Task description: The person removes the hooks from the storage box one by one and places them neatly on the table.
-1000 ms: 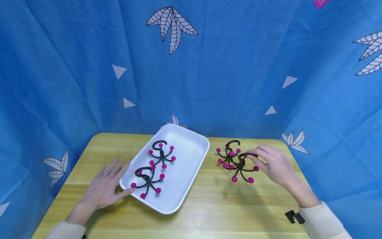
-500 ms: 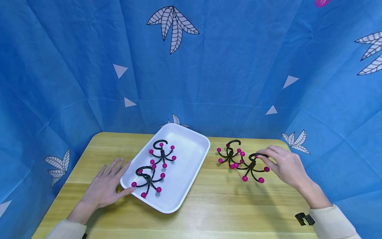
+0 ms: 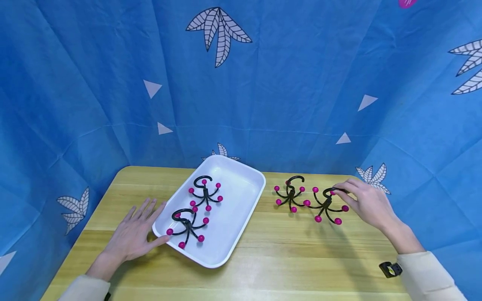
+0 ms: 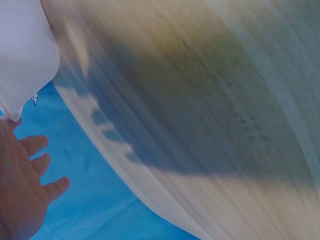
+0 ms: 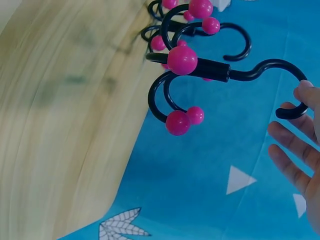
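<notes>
My right hand (image 3: 368, 204) pinches the curved top hook of a black claw-shaped hook hanger (image 3: 327, 204) with pink ball tips. In the right wrist view, thumb and forefinger hold the end of the hook on this hanger (image 5: 212, 69). Close to its left stands a matching hook hanger (image 3: 291, 194) on the table. On the left, two more such hangers, a far one (image 3: 205, 193) and a near one (image 3: 188, 225), sit in a white tray (image 3: 229, 234). My left hand (image 3: 132, 236) lies with fingers spread at the tray's left rim, thumb at its near-left corner.
A wooden table (image 3: 278, 259) with rounded far corners bears everything. Behind it and along both sides hangs a blue curtain (image 3: 293, 83) printed with leaves and triangles, near the table's far edge.
My right hand has moved right and slightly away, taking the held hanger from in front of the standing one to its right side. The left hand and tray have stayed put.
</notes>
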